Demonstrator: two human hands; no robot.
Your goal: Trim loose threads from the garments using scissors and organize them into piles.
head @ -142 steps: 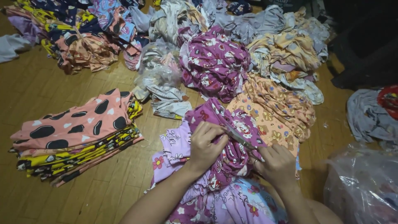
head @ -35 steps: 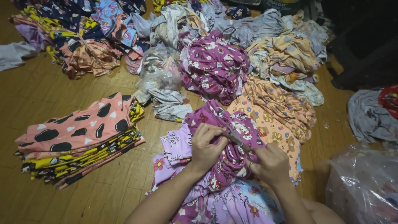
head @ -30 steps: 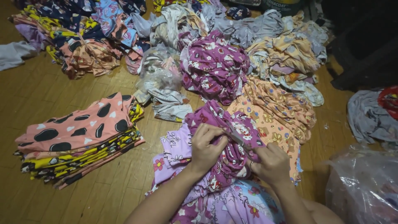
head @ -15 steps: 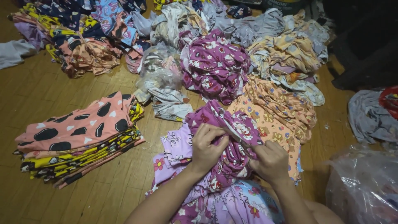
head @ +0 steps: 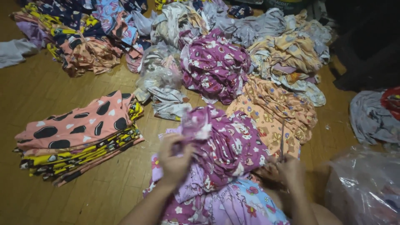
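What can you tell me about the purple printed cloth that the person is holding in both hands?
The purple cloth is soft, thin-looking fabric, magenta with small white and pink prints. It is bunched and crumpled, not folded flat. The left hand grips its upper left edge and lifts it; the picture is blurred there. The right hand touches its lower right side and also holds a thin straight object, too blurred to identify. The cloth lies over lighter lilac flowered garments on the wooden floor.

Folded stack (head: 79,137) on the floor (head: 33,96) at left, loose garment heaps (head: 216,62) behind, plastic bag (head: 366,187) at right
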